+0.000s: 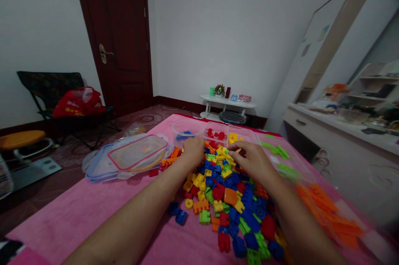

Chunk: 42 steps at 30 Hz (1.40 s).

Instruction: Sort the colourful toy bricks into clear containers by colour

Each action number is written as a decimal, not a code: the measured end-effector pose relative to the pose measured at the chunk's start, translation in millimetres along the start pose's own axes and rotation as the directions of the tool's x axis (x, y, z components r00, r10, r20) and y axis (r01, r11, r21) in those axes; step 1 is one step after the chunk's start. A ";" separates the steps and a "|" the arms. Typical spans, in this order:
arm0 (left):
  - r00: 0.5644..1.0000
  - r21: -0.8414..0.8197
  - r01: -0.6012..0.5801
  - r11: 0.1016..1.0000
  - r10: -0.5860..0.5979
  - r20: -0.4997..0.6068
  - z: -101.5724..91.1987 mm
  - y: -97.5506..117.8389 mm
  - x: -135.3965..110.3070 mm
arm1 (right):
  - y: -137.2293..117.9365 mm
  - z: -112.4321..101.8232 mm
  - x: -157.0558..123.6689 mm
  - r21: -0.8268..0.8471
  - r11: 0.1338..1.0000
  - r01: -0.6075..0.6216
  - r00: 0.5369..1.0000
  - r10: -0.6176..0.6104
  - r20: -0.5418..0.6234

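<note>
A big mixed pile of plastic building blocks [218,192] in blue, yellow, red, green and orange lies in front of me. My left hand [193,150] is at the pile's far left part, closed, with its fingertips hidden; what they hold, if anything, I cannot make out. Over the far right part is my right hand [247,152], thumb and fingers apart near yellow blocks. Just beyond my hands stand clear containers: a round tub [187,124] with blue blocks, a box [215,125] with red ones and another [245,131] with yellow ones.
Stacked clear lids [137,154] lie on the pink cloth [102,211] at left. Along the right edge, a clear container [299,159] has green blocks, and orange blocks [327,215] lie nearer me. A white cabinet [339,148] stands close by on the right.
</note>
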<state>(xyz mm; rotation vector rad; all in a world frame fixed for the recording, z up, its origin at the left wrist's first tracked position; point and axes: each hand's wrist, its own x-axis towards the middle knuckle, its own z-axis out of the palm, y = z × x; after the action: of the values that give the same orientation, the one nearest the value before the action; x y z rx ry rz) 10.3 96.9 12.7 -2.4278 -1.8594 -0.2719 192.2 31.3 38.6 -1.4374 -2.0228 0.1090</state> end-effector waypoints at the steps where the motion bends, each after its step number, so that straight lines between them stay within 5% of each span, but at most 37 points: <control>1: 1.000 -0.006 -0.005 1.000 0.005 -0.001 1.5 -3.4 0.0 | 1.4 1.5 -0.3 -0.024 1.000 -0.006 0.999 0.007 0.035; 9: 0.996 -0.094 -0.091 0.991 0.090 -0.017 -1.1 -23.6 3.3 | 6.1 -5.0 -9.2 -0.182 0.982 -0.055 0.907 0.125 0.403; 12: 0.990 -0.191 -0.127 0.973 0.113 -0.082 -4.6 -19.8 2.9 | 0.2 -4.8 -14.0 -0.236 0.970 -0.056 0.882 0.159 0.444; 14: 0.976 -0.326 -0.212 0.921 0.216 -0.025 -8.0 -16.6 2.3 | -2.3 -0.5 -15.7 -0.250 0.967 -0.043 0.874 0.157 0.459; 16: 0.917 -0.478 -0.297 0.827 0.386 0.098 -12.5 -15.1 0.8 | -2.4 5.6 -15.8 -0.245 0.969 -0.031 0.872 0.146 0.468; 18: 0.810 -0.565 -0.344 0.750 0.541 0.226 -18.2 -15.6 -2.4 | -0.3 11.6 -14.3 -0.240 0.970 -0.035 0.876 0.146 0.459; 20: 0.712 -0.572 -0.370 0.732 0.619 0.332 -23.8 -16.0 -6.9 | 3.1 16.3 -12.1 -0.248 0.967 -0.059 0.890 0.164 0.426; 22: 0.662 -0.539 -0.394 0.744 0.637 0.394 -27.1 -13.9 -12.0 | 6.4 19.5 -10.2 -0.257 0.963 -0.081 0.905 0.179 0.385; 24: 0.681 -0.467 -0.437 0.768 0.622 0.386 -26.4 -8.3 -16.3 | 8.8 21.0 -9.2 -0.250 0.965 -0.083 0.919 0.171 0.355; 28: 0.799 -0.307 -0.484 0.819 0.557 0.225 -15.5 3.9 -18.6 | 10.4 18.1 -8.6 -0.239 0.965 -0.113 0.926 0.189 0.326; 33: 0.862 -0.407 -0.380 0.831 0.477 0.170 -3.3 0.3 -8.8 | 11.1 3.0 -7.1 -0.284 0.939 -0.193 0.936 0.263 0.235; 37: 0.920 -0.541 -0.247 0.804 0.369 0.129 0.3 -4.2 -0.5 | 9.4 -9.0 -6.0 -0.275 0.952 -0.133 0.950 0.202 0.238; 39: 0.937 -0.715 -0.108 0.691 0.310 0.159 0.0 -2.3 1.0 | 5.9 -11.6 -5.3 -0.251 0.962 -0.106 0.956 0.168 0.240; 42: 0.917 -0.938 0.214 0.272 0.275 0.289 -2.0 3.7 0.5 | -1.7 -10.1 -3.0 -0.152 0.982 -0.115 0.979 0.138 0.148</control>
<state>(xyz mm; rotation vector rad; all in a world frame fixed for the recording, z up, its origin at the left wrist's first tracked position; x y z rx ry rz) 13.8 96.1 14.9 -3.5023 -2.1473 -1.4432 197.0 25.1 45.9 -1.6957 -2.1002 0.1394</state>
